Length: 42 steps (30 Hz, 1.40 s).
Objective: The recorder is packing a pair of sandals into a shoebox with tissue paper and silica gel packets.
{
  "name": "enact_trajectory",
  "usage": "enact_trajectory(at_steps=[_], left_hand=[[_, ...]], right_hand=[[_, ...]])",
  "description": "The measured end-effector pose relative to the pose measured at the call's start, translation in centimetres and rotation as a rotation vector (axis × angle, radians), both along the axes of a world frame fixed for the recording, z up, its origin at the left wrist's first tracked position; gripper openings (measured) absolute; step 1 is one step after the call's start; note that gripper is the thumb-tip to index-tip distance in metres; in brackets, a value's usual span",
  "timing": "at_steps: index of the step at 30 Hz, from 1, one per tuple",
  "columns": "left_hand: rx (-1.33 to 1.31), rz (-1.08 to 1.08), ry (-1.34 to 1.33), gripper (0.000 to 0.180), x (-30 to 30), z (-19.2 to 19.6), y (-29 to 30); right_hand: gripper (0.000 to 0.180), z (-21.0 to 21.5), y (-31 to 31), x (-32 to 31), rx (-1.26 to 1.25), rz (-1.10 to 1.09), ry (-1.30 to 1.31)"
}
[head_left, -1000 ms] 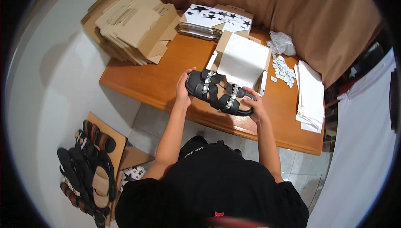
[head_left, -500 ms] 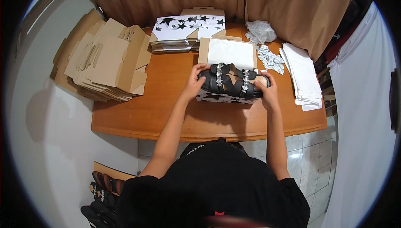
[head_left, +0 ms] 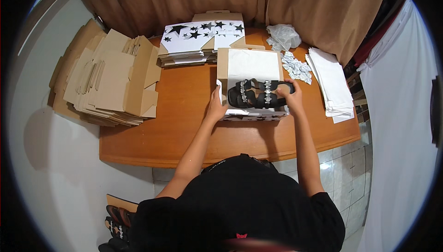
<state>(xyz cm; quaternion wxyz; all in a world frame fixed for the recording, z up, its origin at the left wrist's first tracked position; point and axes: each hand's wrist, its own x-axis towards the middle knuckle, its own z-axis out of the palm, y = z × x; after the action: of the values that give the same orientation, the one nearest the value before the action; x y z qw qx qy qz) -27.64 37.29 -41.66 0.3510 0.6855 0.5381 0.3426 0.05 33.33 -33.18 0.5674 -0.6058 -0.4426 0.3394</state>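
Observation:
A black flat sandal (head_left: 255,99) with two jewelled straps lies level over an open shoebox (head_left: 249,113), its toe to the left. My right hand (head_left: 290,97) grips it by the heel, thumb on the insole. My left hand (head_left: 216,106) is closed on the box's left side wall, near the toe. The box is white with black stars outside, and its lid (head_left: 223,66) stands folded back, with white paper (head_left: 254,62) against it. Whether a second sandal lies beneath cannot be made out.
Folded brown cartons (head_left: 108,72) are stacked at the left of the wooden table (head_left: 184,134). Star-printed flattened boxes (head_left: 184,44) lie at the back. To the right are a clear plastic bag (head_left: 283,37), small white packets (head_left: 296,68) and white paper sheets (head_left: 328,81). More sandals (head_left: 117,229) sit lower left.
My left hand has let go of the sandal's toe and taken hold of the box's left wall. The sandal has come lower toward the box, with my right hand still on its heel.

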Motion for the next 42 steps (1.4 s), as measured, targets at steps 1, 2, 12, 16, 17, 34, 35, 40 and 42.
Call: enact_trajectory(at_steps=[1,2,12,16,17,34,35,40,42], left_hand=[[-0.021,-0.009,0.029,0.081,-0.1,-0.1,0.0],[-0.023,-0.011,0.027,0.081,0.1,0.0,-0.1],[-0.115,-0.048,0.112,0.084,0.2,0.8,-0.4],[-0.068,-0.033,0.173,0.086,0.1,-0.1,-0.3],[-0.069,-0.03,0.173,0.087,0.1,0.0,-0.4],[-0.082,0.058,0.364,0.076,1.9,2.4,-1.4],[-0.098,0.119,0.537,0.07,2.5,3.4,-1.7],[0.083,0.132,0.502,0.054,4.7,4.9,-1.9],[0.07,0.117,0.508,0.053,5.4,5.3,-1.5]], right_hand=[[0.041,-0.9,0.4,-0.4,-0.008,-0.005,0.033],[0.041,-1.8,0.6,-0.6,-0.018,-0.013,0.068],[0.045,-8.2,2.7,0.1,-0.289,0.047,0.291],[0.055,-9.3,3.7,0.7,-0.337,0.049,-0.132],[0.062,-9.6,3.8,0.9,-0.344,0.064,-0.268],[0.029,-4.2,2.5,-1.0,0.037,0.06,-0.55],[0.023,-3.9,2.7,-0.2,0.062,-0.048,-0.488],[0.019,-6.5,5.3,5.9,0.012,-0.24,-0.38],[0.021,-9.4,6.9,8.7,-0.054,-0.248,-0.639]])
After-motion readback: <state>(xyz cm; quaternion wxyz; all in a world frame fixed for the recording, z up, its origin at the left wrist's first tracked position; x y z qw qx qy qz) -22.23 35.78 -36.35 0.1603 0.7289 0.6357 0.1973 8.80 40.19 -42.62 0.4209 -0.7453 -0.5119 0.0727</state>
